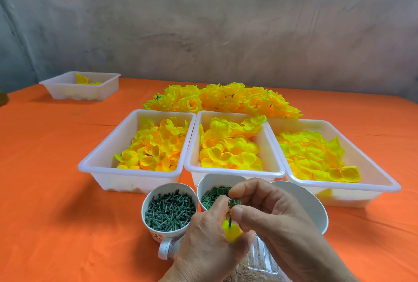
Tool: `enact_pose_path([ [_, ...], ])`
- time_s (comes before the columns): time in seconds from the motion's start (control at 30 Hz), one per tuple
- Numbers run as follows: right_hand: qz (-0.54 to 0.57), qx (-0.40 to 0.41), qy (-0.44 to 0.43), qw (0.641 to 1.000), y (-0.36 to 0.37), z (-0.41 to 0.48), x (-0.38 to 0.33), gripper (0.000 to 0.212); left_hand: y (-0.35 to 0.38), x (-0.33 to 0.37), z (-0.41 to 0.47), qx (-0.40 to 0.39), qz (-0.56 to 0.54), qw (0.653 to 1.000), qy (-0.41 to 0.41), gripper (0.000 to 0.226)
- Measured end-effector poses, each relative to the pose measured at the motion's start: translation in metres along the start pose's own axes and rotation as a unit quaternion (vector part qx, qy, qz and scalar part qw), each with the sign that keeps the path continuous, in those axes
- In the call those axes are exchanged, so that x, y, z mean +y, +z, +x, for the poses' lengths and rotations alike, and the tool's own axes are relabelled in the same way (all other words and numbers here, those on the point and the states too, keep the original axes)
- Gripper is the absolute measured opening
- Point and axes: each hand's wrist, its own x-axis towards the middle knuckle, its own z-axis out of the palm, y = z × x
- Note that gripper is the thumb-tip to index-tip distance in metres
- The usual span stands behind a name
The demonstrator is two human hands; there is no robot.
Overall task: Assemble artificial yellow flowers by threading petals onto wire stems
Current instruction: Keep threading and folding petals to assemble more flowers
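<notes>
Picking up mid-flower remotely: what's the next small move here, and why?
Probably slide the green ring down the stem to the yellow petal: the right hand pinches it at the stem's tip, and the left hand holds the petal below.

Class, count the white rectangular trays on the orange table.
4: left tray, middle tray and right tray side by side mid-table, plus a far tray at the back left.

You're in a makeshift craft workshop: bare grey wall (pixel 226 21) across the top, orange-covered counter (pixel 45 191), sorting trays (pixel 129 172) of petals (pixel 153 145) centre-frame.
</notes>
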Motion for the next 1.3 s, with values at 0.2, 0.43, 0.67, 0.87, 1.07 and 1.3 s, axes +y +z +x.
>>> enact_pose_path([
  [0.2,-0.102,0.000,0.030,0.994,-0.004,-0.003,0.006,0.021,0.003,-0.001,0.000,0.020,0.028,0.999,0.005,0.046],
  [0.43,-0.375,0.008,0.011,0.927,-0.017,-0.007,0.006,0.027,0.001,-0.002,-0.001,0.006,0.005,1.000,0.016,0.041],
  [0.67,-0.313,-0.024,-0.015,0.949,-0.017,-0.006,-0.001,0.029,-0.001,0.002,-0.001,0.000,0.015,1.000,0.012,0.041],
  [0.87,-0.312,0.028,-0.066,0.947,-0.007,-0.003,0.013,0.012,0.001,0.000,0.000,0.017,0.032,0.999,0.009,0.040],
  [1.07,-0.291,0.019,-0.060,0.955,-0.010,-0.003,0.015,0.010,-0.001,-0.001,0.000,0.001,0.021,1.000,0.012,0.035],
  [1.3,-0.305,0.021,-0.075,0.949,-0.017,-0.005,0.021,0.014,-0.002,0.001,0.000,-0.009,0.000,1.000,0.011,0.053],
])
